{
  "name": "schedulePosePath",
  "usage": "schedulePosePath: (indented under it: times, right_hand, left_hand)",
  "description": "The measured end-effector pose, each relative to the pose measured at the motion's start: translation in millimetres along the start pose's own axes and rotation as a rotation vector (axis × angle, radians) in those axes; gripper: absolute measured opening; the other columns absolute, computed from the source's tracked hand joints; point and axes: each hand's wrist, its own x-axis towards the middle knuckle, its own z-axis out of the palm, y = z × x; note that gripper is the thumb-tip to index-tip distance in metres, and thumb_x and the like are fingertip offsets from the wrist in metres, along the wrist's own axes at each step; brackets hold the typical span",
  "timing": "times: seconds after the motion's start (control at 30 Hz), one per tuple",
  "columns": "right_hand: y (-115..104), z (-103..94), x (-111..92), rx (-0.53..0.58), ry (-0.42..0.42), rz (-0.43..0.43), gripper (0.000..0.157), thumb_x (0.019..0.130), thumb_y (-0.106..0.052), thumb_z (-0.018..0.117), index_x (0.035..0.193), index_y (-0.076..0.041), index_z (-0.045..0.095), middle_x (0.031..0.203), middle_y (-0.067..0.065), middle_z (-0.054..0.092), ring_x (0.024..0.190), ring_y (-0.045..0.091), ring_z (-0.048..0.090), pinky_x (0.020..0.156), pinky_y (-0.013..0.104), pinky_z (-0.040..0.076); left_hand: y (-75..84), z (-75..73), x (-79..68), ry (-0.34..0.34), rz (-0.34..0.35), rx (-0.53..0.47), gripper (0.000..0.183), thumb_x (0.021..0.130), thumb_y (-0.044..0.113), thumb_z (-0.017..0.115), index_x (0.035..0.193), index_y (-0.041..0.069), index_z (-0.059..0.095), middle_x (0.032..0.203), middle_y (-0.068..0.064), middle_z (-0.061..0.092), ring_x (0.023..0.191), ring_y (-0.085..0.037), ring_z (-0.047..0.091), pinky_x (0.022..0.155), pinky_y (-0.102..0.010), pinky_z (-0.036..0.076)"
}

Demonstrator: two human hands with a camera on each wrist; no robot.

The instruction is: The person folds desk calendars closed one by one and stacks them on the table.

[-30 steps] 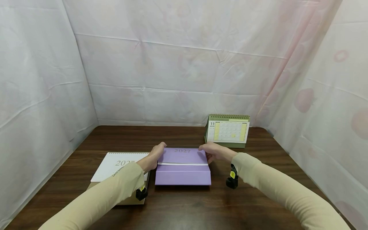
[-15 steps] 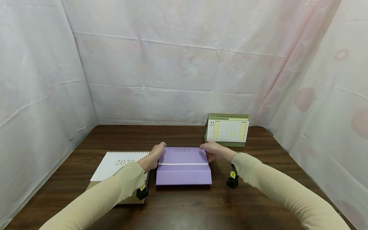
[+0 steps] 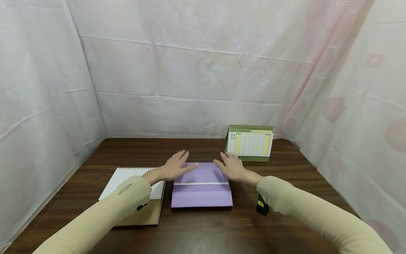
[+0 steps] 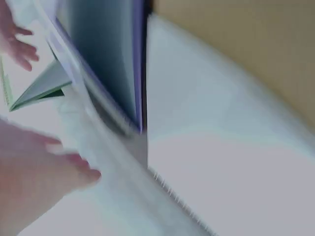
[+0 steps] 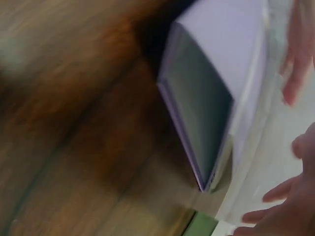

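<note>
A purple 2027 desk calendar (image 3: 202, 198) stands on the table in front of me, a white band across its cover. My left hand (image 3: 173, 168) is over its upper left corner, fingers extended and apart. Over the upper right corner is my right hand (image 3: 233, 167), its fingers likewise spread. Neither hand grips anything; whether they touch the cover, I cannot tell. In the right wrist view the purple calendar (image 5: 231, 44) shows its hollow triangular side. Both wrist views are blurred.
A white 2027 spiral calendar (image 3: 156, 191) on a tan stand sits to the left, partly under my left sleeve. At the back right stands a green calendar (image 3: 252, 144) with a month page. Pale curtains (image 3: 190, 70) surround the dark wooden table (image 3: 203, 233).
Both hands have let go of the purple calendar's sides and moved inward above its cover, fingers straightened. The calendars stay about where they were.
</note>
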Motion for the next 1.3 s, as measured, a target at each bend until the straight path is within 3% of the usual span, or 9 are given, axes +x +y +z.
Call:
schedulePosePath:
  times: [0.03, 0.13, 0.3, 0.67, 0.87, 1.07, 1.3]
  right_hand:
    - [-1.0, 3.8, -1.9, -0.045, -0.013, -0.022, 0.069, 0.102, -0.046, 0.034, 0.148, 0.005, 0.030, 0.152, 0.030, 0.030, 0.141, 0.050, 0.025, 0.111, 0.066, 0.025]
    - [-5.8, 14.5, -8.1, -0.116, -0.082, -0.055, 0.075, 0.100, -0.056, 0.032, 0.153, -0.004, 0.022, 0.159, 0.024, 0.015, 0.148, 0.045, 0.008, 0.114, 0.066, 0.015]
    - [-11.9, 30.2, -14.5, -0.222, -0.141, -0.135, 0.079, 0.097, -0.065, 0.028, 0.155, -0.012, 0.018, 0.162, 0.017, 0.007, 0.150, 0.036, -0.001, 0.118, 0.062, 0.012]
    - [-9.2, 56.5, -17.5, -0.323, -0.174, -0.242, 0.082, 0.097, -0.067, 0.026, 0.155, -0.009, 0.019, 0.161, 0.023, 0.010, 0.149, 0.042, 0.007, 0.119, 0.060, 0.012]
    - [-2.3, 69.8, -19.3, -0.394, -0.202, -0.245, 0.089, 0.093, -0.073, 0.021, 0.156, -0.010, 0.014, 0.162, 0.023, 0.004, 0.149, 0.043, 0.004, 0.118, 0.061, 0.011]
    - [-1.2, 75.6, -17.5, -0.430, -0.212, -0.241, 0.089, 0.092, -0.075, 0.016, 0.156, -0.013, 0.011, 0.162, 0.022, 0.002, 0.149, 0.041, 0.003, 0.119, 0.060, 0.012]
    - [-1.7, 76.1, -18.2, -0.442, -0.204, -0.234, 0.089, 0.092, -0.075, 0.016, 0.156, -0.013, 0.012, 0.162, 0.022, 0.003, 0.149, 0.042, 0.004, 0.119, 0.060, 0.013]
  left_hand:
    - [-0.5, 0.9, -1.0, -0.034, 0.052, 0.080, 0.097, 0.091, 0.072, 0.034, 0.155, 0.003, 0.009, 0.163, -0.018, 0.002, 0.150, -0.039, 0.000, 0.120, -0.058, 0.005]
    - [0.0, 7.6, -5.0, -0.137, 0.126, 0.229, 0.112, 0.082, 0.082, 0.039, 0.156, 0.008, 0.002, 0.163, -0.012, -0.006, 0.151, -0.033, -0.008, 0.121, -0.056, 0.001]
    - [1.2, 24.6, -8.7, -0.231, 0.133, 0.333, 0.121, 0.075, 0.085, 0.047, 0.156, 0.011, -0.003, 0.163, -0.008, -0.012, 0.151, -0.031, -0.010, 0.121, -0.055, 0.000]
    - [-0.8, 37.3, -6.4, -0.276, 0.117, 0.358, 0.125, 0.071, 0.088, 0.047, 0.156, 0.011, -0.002, 0.164, -0.011, -0.008, 0.151, -0.033, -0.009, 0.121, -0.056, 0.001]
    - [-11.9, 55.0, 0.4, -0.278, 0.110, 0.395, 0.131, 0.063, 0.095, 0.043, 0.157, 0.014, -0.002, 0.164, -0.010, -0.010, 0.151, -0.033, -0.012, 0.120, -0.057, -0.003]
    - [-21.6, 65.5, 9.2, -0.289, 0.060, 0.458, 0.134, 0.059, 0.098, 0.042, 0.157, 0.019, -0.003, 0.164, -0.004, -0.013, 0.151, -0.027, -0.015, 0.121, -0.054, -0.005]
    - [-20.8, 66.0, 12.2, -0.305, 0.043, 0.503, 0.134, 0.058, 0.098, 0.043, 0.157, 0.019, -0.003, 0.164, -0.005, -0.013, 0.151, -0.026, -0.015, 0.122, -0.053, -0.004]
